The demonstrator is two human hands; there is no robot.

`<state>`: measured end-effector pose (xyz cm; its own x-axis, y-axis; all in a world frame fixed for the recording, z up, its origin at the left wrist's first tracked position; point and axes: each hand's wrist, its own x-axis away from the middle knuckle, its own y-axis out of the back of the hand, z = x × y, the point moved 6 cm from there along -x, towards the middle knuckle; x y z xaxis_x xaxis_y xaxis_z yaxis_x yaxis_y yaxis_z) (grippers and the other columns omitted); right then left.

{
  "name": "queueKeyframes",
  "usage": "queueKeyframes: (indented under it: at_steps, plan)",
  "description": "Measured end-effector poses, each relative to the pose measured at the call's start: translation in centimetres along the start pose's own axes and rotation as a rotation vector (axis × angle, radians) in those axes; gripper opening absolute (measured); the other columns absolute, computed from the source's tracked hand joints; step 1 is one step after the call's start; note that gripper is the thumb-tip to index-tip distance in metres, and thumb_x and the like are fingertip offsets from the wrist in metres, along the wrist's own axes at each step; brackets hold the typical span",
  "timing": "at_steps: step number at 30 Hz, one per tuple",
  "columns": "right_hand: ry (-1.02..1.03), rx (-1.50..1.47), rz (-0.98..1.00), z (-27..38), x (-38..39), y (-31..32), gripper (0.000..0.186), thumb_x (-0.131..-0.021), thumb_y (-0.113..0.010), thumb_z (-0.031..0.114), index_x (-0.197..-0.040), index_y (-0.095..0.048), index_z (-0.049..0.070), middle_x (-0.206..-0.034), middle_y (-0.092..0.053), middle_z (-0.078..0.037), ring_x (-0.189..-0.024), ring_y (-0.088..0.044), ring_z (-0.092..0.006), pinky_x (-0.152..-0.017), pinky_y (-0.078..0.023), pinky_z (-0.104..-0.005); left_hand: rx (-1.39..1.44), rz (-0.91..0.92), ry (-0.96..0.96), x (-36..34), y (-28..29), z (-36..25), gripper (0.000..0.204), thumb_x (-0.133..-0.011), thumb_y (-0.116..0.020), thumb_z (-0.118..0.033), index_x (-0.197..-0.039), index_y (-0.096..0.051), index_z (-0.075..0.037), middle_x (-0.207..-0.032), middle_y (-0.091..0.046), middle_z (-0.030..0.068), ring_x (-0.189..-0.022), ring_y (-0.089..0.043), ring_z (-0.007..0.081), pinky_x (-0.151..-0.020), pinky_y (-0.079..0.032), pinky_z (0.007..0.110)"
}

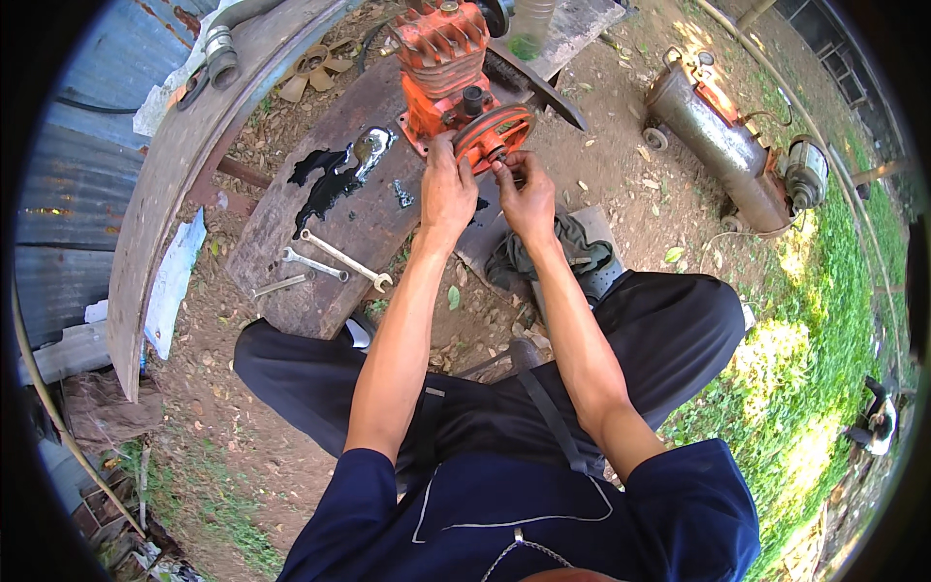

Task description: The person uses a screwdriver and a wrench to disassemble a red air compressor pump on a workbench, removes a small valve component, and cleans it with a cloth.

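An orange compressor pump (441, 58) with cooling fins stands on a dark wooden plank bench (291, 218). On its near side is an orange spoked pulley wheel (516, 124). My left hand (448, 199) is closed at the pulley's left edge, its fingers partly hidden behind the rim. At the pulley's hub, my right hand (527, 199) pinches with thumb and fingers; what small part lies between the fingertips is hidden. Left of my forearms lie a long combination wrench (341, 258), a shorter wrench (315, 265) and a short metal bar (278, 286).
Black oil (320, 199) is spilled on the bench. A dark cloth (558, 252) lies between the pulley and my knee. Behind the pump are a long dark blade-like piece (553, 97) and a clear jar (529, 34). A wheeled air tank (713, 136) stands right; a curved board (184, 165) left.
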<state>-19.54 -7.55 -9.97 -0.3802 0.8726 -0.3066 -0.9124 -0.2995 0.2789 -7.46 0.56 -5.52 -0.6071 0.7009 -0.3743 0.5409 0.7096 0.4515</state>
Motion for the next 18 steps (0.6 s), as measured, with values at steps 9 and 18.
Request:
queueKeyframes:
  at_steps: [9,18]
  plan:
    - [-0.255,0.145,0.156,0.4,-0.5,-0.5,0.032,-0.099,-0.051,0.031,-0.092,-0.058,0.0,-0.072,-0.065,-0.02,-0.07,-0.066,-0.0392,-0.062,-0.049,-0.0463,0.043,0.01,-0.015,-0.1,0.0,-0.1,0.03,-0.09,-0.05,0.001,-0.12,-0.044,0.003,-0.113,-0.055,0.0303,-0.104,-0.056,0.0488,-0.085,-0.046,0.051]
    - [-0.221,0.214,0.228,0.7,-0.5,-0.1,0.03,-0.098,-0.051,0.033,-0.101,-0.056,0.004,-0.082,-0.068,-0.021,-0.082,-0.065,-0.0421,-0.07,-0.05,-0.0499,0.067,0.025,-0.016,-0.1,-0.1,-0.1,0.028,-0.092,-0.049,-0.001,-0.119,-0.043,0.001,-0.111,-0.057,0.0309,-0.104,-0.057,0.0492,-0.083,-0.046,0.051]
